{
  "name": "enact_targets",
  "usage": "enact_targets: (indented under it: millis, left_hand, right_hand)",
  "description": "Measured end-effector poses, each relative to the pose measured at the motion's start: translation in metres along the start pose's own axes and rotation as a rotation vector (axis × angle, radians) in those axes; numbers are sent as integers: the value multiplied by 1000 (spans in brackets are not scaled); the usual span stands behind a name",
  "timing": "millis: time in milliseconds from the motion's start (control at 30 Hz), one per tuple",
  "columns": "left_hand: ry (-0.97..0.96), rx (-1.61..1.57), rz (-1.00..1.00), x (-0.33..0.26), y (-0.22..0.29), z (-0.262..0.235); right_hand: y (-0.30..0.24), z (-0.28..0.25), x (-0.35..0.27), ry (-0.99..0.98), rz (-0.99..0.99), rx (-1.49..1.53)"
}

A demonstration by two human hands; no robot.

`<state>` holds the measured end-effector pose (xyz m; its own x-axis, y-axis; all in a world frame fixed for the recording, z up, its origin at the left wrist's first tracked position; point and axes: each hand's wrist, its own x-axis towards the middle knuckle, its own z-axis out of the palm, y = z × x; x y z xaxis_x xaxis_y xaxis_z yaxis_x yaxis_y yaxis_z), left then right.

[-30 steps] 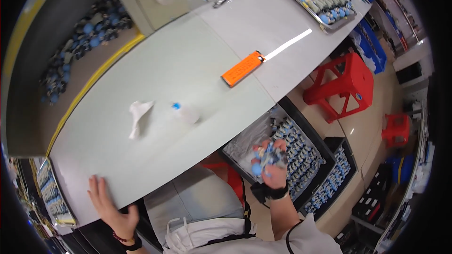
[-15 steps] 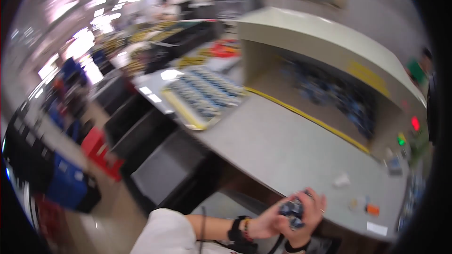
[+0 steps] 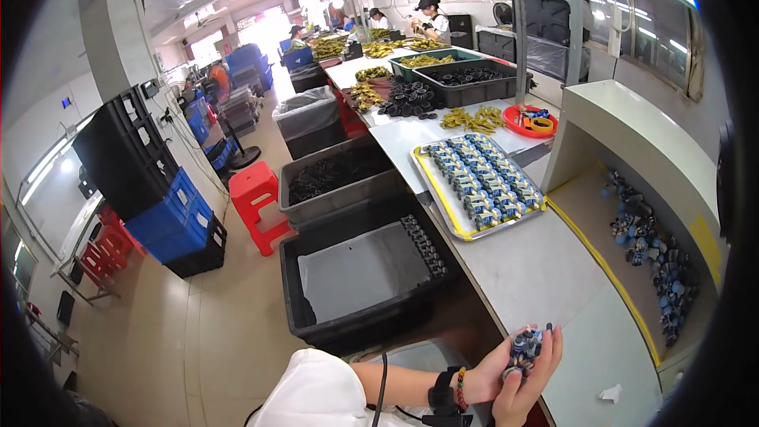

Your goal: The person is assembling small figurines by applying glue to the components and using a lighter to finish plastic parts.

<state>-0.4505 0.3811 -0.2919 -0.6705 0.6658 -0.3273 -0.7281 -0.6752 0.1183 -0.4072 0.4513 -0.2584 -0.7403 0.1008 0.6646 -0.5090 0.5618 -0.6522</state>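
My left hand and my right hand are cupped together over the worktable's near edge. Between them they hold a clump of small blue-and-black figure-like pieces, partly hidden by the fingers. Beyond the hands, a metal tray with yellow edging carries rows of blue, white and black pieces. Similar loose blue-and-black pieces lie inside the pale open-fronted booth on the right. To the left of the table is a black bin, with a row of small dark pieces along its right side.
A grey bin of black parts, a red stool and stacked blue and black crates stand left. Yellow parts, black parts and a red basin are further along the table. A white scrap lies near right. Co-workers sit far off.
The view has swung rightward to leftward and steadied, bringing the floor bins and far table into sight. My hands still hold the clump of pieces and now appear slightly further right.
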Motion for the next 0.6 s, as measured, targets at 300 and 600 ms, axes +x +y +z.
enact_targets:
  millis: [300, 600]
  left_hand:
    - [-56, 305, 126, 63, 129, 71]
    - [260, 868, 291, 312, 176, 120]
  right_hand:
    - [58, -65, -37, 372, 131, -162]
    - [64, -79, -51, 393, 101, -410]
